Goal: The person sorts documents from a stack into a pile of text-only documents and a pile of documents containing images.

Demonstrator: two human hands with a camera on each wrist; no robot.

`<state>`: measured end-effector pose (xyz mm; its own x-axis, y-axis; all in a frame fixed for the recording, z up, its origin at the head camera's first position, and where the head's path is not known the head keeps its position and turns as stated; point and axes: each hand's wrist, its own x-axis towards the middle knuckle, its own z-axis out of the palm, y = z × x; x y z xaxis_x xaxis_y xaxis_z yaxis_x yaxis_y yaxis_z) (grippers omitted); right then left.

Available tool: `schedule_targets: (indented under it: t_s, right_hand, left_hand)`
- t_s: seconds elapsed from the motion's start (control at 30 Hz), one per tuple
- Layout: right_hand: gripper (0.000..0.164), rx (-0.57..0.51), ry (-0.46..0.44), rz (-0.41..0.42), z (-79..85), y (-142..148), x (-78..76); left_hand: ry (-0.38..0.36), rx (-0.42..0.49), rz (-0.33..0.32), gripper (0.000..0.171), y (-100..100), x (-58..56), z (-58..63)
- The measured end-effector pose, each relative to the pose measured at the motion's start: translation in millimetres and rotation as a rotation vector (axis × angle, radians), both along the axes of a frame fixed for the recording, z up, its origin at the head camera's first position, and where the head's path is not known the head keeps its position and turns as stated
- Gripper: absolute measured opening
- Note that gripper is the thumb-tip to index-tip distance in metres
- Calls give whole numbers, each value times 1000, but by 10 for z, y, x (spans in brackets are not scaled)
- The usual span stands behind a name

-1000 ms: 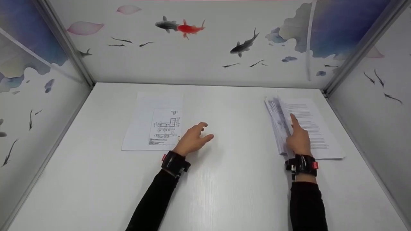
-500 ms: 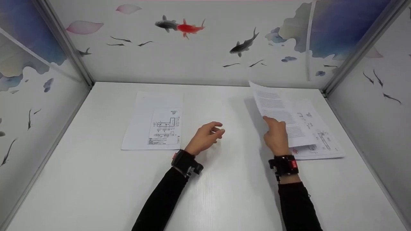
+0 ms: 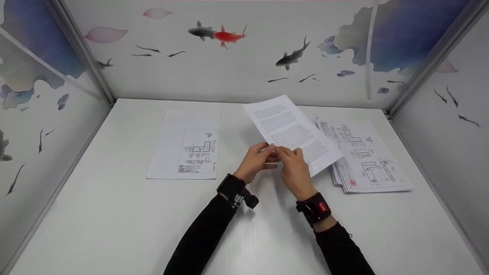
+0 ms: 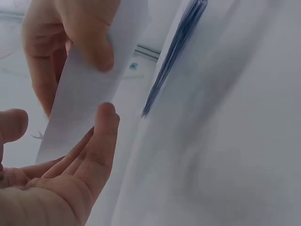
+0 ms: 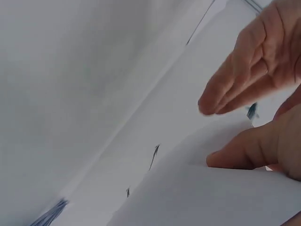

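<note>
A printed sheet of paper (image 3: 284,124) is held up tilted over the middle of the table. My right hand (image 3: 296,170) pinches it by its near left edge; in the right wrist view the thumb (image 5: 240,150) presses on the paper. Close by is my left hand (image 3: 256,162), its thumb and fingers spread apart. In the left wrist view the sheet's edge reaches between that thumb and the fingers (image 4: 103,141); whether they touch it I cannot tell. To the right lies a stack of papers (image 3: 376,156) with a line drawing on top.
On the left of the white table (image 3: 114,217) lies another sheet (image 3: 162,152) with a technical drawing. Panels painted with fish enclose the back (image 3: 153,80) and both sides.
My right hand has lifted the printed sheet off the right stack and carried it left, uncovering a drawing. My left hand has moved right, towards the sheet.
</note>
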<state>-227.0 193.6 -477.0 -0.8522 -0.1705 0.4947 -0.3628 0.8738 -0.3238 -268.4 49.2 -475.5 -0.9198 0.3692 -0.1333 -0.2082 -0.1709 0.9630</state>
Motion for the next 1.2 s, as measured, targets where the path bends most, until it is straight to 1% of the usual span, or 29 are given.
schedule_targets:
  t_s: [0.1,0.13,0.2,0.27,0.33,0.43,0.5,0.57,0.63,0.7,0.77,0.83,0.87,0.9,0.97,1.07,1.13,1.2]
  right_hand:
    - [49,29,42,16,-29,-102,36]
    - [47,39,57,23,-41,-128,40]
    - [42,50,80,41,-61,-167,33]
    - [30,44,82,66,-77,-167,6]
    - [23,-9,43,84,-74,-129,-32]
    - [29,-103,-41,88,-45,16,-105]
    - [36,-143,-108,61,-16,162,-151]
    - [49,-172,-201,24,15,328,-195]
    - [64,-224,-328,-10,47,485,-229]
    - [73,-340,-486,-20,78,617,-252]
    - [74,-485,-628,-20,103,710,-272]
    - [70,-607,-713,-16,125,761,-284]
    - [67,-653,-740,-16,134,773,-292]
    - [65,-689,-750,-19,141,774,-297]
    - [60,-732,-740,-37,154,764,-302]
    - [58,-761,-697,-65,168,740,-303]
    - [57,-772,-668,-88,174,729,-306]
    - [57,-781,-643,-120,178,732,-310]
  left_hand:
    - [-55,55,75,29,55,26,-10]
    - [-72,69,101,29,67,28,-18]
    - [-79,77,151,31,73,26,-32]
    - [-54,65,185,33,56,11,-47]
    - [-21,47,213,34,6,-13,-58]
    - [26,1,224,35,-108,-56,-53]
    - [41,-41,215,36,-198,-89,-37]
    - [56,-99,204,37,-291,-126,-21]
    - [70,-154,200,37,-376,-166,-15]
    - [76,-196,201,39,-444,-196,-15]
    - [77,-218,205,41,-485,-223,-25]
    - [72,-223,206,43,-508,-241,-38]
    - [73,-224,205,44,-515,-248,-43]
    - [78,-223,206,44,-520,-253,-47]
    - [94,-249,201,44,-526,-259,-49]
    - [113,-292,181,44,-532,-250,-14]
    - [103,-320,158,44,-540,-241,16]
    - [76,-319,129,46,-553,-228,49]
